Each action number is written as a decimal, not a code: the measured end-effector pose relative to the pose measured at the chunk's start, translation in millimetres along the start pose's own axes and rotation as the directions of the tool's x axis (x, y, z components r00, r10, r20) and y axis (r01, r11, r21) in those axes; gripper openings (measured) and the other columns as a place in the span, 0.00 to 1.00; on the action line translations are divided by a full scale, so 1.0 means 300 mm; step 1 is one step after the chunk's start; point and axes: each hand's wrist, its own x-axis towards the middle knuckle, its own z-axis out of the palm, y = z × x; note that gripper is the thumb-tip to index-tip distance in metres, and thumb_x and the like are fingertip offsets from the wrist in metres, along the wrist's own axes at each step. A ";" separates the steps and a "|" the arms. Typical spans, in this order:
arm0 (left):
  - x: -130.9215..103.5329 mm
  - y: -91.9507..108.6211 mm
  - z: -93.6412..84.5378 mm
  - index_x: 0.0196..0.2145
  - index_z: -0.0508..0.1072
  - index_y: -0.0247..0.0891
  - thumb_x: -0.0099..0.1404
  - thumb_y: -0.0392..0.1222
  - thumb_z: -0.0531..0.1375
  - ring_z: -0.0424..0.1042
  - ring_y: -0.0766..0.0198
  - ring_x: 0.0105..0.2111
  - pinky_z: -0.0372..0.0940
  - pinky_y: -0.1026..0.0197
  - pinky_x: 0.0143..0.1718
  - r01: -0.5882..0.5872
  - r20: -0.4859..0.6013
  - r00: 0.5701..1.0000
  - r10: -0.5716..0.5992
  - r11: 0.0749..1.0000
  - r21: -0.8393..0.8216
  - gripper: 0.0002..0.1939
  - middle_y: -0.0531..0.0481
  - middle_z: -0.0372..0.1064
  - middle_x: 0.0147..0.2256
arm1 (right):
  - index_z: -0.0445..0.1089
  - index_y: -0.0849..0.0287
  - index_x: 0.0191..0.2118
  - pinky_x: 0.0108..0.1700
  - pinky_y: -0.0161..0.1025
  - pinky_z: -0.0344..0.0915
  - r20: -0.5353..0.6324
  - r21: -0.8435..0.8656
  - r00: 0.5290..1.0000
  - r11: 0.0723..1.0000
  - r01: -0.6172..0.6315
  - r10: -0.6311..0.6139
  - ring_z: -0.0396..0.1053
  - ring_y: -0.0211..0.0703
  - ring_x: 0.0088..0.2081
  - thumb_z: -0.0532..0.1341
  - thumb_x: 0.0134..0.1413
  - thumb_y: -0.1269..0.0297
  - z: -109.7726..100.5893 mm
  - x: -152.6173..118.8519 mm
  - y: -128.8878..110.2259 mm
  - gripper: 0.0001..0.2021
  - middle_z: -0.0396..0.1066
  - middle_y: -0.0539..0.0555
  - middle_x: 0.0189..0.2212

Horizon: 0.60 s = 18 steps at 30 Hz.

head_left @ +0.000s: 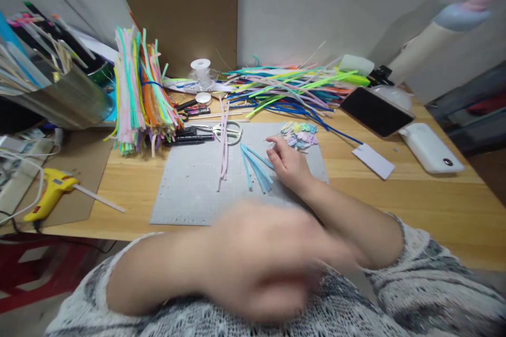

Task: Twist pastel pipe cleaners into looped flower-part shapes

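Observation:
My left hand (264, 258) is raised close to the camera, in front of my chest, and motion smears its fingers. Resting on the grey cutting mat (182, 189), my right hand (291, 166) has its fingers curled in. A thin dark line shows at its fingertips; what it belongs to is unclear. Just left of that hand lie light blue pipe cleaners (256, 171), fanned out. Pale pink pipe cleaners (223, 152) lie farther left, across the scissors (229, 131). Beyond the right hand is a pile of small pastel flower pieces (300, 135).
Bundled pipe cleaners (130, 89) stand at the left, near a yellow glue gun (53, 192). Loose pipe cleaners (284, 84) spread along the wall. A phone (377, 110), a white power bank (432, 148) and a white tag (373, 161) are at the right.

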 end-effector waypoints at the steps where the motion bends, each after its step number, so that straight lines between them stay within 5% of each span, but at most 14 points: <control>1: 0.016 -0.026 -0.046 0.40 0.75 0.49 0.55 0.50 0.60 0.67 0.58 0.27 0.62 0.56 0.29 -0.045 -0.158 0.984 0.076 0.980 0.193 0.14 0.46 0.72 0.32 | 0.62 0.58 0.53 0.33 0.37 0.58 0.002 0.008 1.000 1.000 -0.001 0.001 0.70 0.45 0.32 0.48 0.63 0.54 0.000 0.001 0.000 0.19 0.71 0.53 0.31; 2: 0.037 -0.060 -0.099 0.39 0.74 0.45 0.58 0.48 0.58 0.66 0.59 0.26 0.61 0.57 0.29 -0.001 -0.336 0.931 0.142 0.921 0.388 0.12 0.46 0.71 0.30 | 0.62 0.58 0.53 0.33 0.37 0.58 0.008 0.016 1.000 1.000 -0.001 0.001 0.69 0.45 0.31 0.48 0.63 0.54 0.000 0.001 0.001 0.19 0.71 0.53 0.31; 4: 0.088 -0.143 -0.210 0.34 0.72 0.41 0.59 0.50 0.56 0.66 0.58 0.27 0.59 0.58 0.29 0.317 -0.534 0.839 0.104 0.704 0.636 0.12 0.46 0.69 0.27 | 0.62 0.57 0.53 0.33 0.37 0.58 0.013 0.032 1.000 0.999 -0.004 0.003 0.69 0.44 0.31 0.48 0.63 0.54 0.001 0.002 0.001 0.19 0.71 0.52 0.30; 6: 0.132 -0.222 -0.303 0.29 0.71 0.39 0.59 0.57 0.54 0.69 0.53 0.29 0.59 0.57 0.30 0.562 -0.603 0.795 -0.060 0.446 0.696 0.18 0.42 0.70 0.27 | 0.62 0.57 0.52 0.33 0.37 0.58 0.015 0.053 1.000 0.999 -0.009 0.008 0.68 0.43 0.31 0.48 0.63 0.54 0.003 0.002 0.003 0.19 0.70 0.52 0.29; 8: 0.159 -0.279 -0.356 0.28 0.70 0.38 0.58 0.63 0.52 0.71 0.49 0.30 0.60 0.56 0.30 0.657 -0.617 0.754 -0.226 0.286 0.698 0.24 0.39 0.72 0.28 | 0.62 0.58 0.52 0.33 0.36 0.57 0.018 0.084 1.000 0.996 -0.013 0.011 0.68 0.42 0.30 0.48 0.63 0.54 0.005 0.000 0.003 0.18 0.70 0.51 0.29; 12: 0.168 -0.330 -0.363 0.28 0.71 0.39 0.59 0.61 0.51 0.73 0.48 0.33 0.60 0.57 0.30 0.652 -0.571 0.752 -0.331 0.239 0.720 0.22 0.38 0.74 0.31 | 0.63 0.58 0.52 0.32 0.36 0.56 0.043 0.127 0.999 0.991 -0.028 0.023 0.66 0.41 0.30 0.48 0.63 0.55 0.007 -0.004 0.001 0.18 0.69 0.51 0.30; 18: 0.151 -0.342 -0.356 0.27 0.69 0.38 0.59 0.46 0.52 0.70 0.53 0.30 0.57 0.60 0.27 0.599 -0.543 0.801 -0.252 0.372 0.709 0.11 0.42 0.71 0.28 | 0.64 0.58 0.49 0.31 0.36 0.55 0.046 0.195 0.998 0.979 -0.054 0.046 0.64 0.40 0.29 0.50 0.62 0.56 0.018 0.005 0.007 0.16 0.66 0.50 0.27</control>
